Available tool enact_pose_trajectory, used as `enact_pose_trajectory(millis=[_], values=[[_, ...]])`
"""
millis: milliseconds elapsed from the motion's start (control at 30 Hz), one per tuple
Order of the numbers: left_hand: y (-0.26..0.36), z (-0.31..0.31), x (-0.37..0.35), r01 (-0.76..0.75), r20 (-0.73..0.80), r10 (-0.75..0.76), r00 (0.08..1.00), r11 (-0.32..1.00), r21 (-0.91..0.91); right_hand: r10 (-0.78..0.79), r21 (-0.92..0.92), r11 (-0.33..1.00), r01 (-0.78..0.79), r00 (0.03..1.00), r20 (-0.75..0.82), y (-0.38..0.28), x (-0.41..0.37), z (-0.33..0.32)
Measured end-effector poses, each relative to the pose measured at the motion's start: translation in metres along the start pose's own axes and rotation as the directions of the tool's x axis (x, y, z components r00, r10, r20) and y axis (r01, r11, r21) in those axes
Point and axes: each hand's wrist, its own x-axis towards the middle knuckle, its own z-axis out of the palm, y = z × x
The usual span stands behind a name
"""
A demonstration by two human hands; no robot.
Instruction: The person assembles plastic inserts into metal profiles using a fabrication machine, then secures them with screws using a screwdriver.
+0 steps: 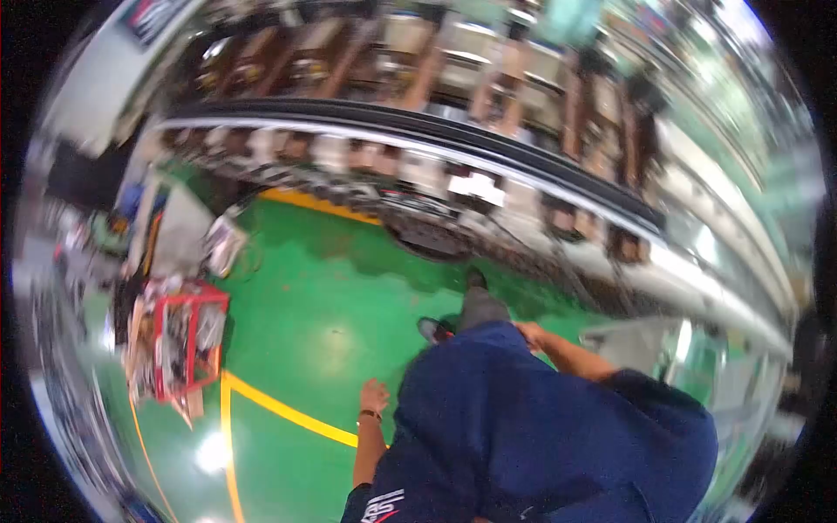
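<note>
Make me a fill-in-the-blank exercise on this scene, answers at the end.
1. The broad painted stripe on the glossy green floor is coloured ____.
2. A dark band circles the bare left hand's ____.
3. The box-shaped, red-framed cart stands on the ____ side of the picture.

Missing words: yellow; wrist; left

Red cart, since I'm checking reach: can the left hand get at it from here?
Probably not without stepping closer: green floor separates the left hand from the red cart, though nothing visible blocks the way.
</note>
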Motion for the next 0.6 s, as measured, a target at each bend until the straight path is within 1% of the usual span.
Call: enact_pose_trajectory(millis=[33,67,100,133,167,200,233,300,367,433,467,500,567,600], values=[[-0.017,-0.01,0.001,0.06,0.001,-0.06,0.998,0.994,-0.091,-0.132,0.019,0.991,0.135,0.987,-0.091,-0.02,-0.004,0.01],[-0.033,-0.018,0.001,0.108,0.006,-0.108,0.994,0.979,-0.173,-0.039,0.057,0.997,0.044,0.996,-0.076,-0.025,0.028,0.013],[-0.054,-0.023,0.005,0.141,0.022,-0.139,0.99,0.967,-0.211,-0.019,0.038,0.999,0.023,0.994,-0.108,-0.109,-0.051,0.031],[-0.103,-0.032,0.031,-0.224,0.156,0.194,0.969,0.953,0.203,-0.071,-0.019,0.997,0.071,0.997,-0.005,-0.133,-0.058,0.034],[-0.137,-0.04,0.045,-0.564,0.27,0.502,0.822,0.648,0.512,-0.122,-0.065,0.99,0.129,0.988,0.099,-0.157,-0.063,0.037],[-0.132,-0.03,0.031,-0.16,0.188,0.127,0.974,0.972,0.172,-0.09,-0.093,0.99,0.107,0.981,0.17,-0.175,-0.045,0.039],[-0.121,-0.017,0.011,0.279,0.074,-0.269,0.96,0.924,-0.263,-0.042,-0.112,0.991,0.071,0.969,0.243,-0.182,-0.007,0.038],[-0.12,-0.005,-0.011,0.349,0.109,-0.333,0.937,0.859,-0.375,0.054,-0.123,0.992,-0.009,0.928,0.368,-0.194,0.079,0.025],[-0.109,0.005,-0.031,0.219,0.074,-0.207,0.976,0.925,-0.311,0.153,-0.177,0.981,-0.08,0.88,0.45,-0.219,0.158,0.016],[-0.101,0.025,-0.047,0.067,0.042,-0.061,0.997,0.986,-0.155,0.255,-0.294,0.945,-0.144,0.887,0.385,-0.286,0.139,0.036],[-0.091,0.027,-0.048,-0.034,0.025,0.034,0.999,0.999,-0.017,0.266,-0.369,0.921,-0.126,0.894,0.36,-0.321,0.126,0.058],[-0.084,0.029,-0.048,-0.052,0.006,0.052,0.999,0.999,-0.01,0.277,-0.442,0.89,-0.11,0.901,0.333,-0.357,0.111,0.08],[-0.077,0.031,-0.041,-0.008,-0.037,0.004,0.999,0.994,-0.111,0.234,-0.618,0.786,0.0,0.926,0.297,-0.421,0.087,0.12],[-0.073,0.029,-0.036,0.01,-0.054,-0.019,0.998,0.989,-0.15,0.244,-0.647,0.762,-0.014,0.932,0.268,-0.458,0.041,0.151]])
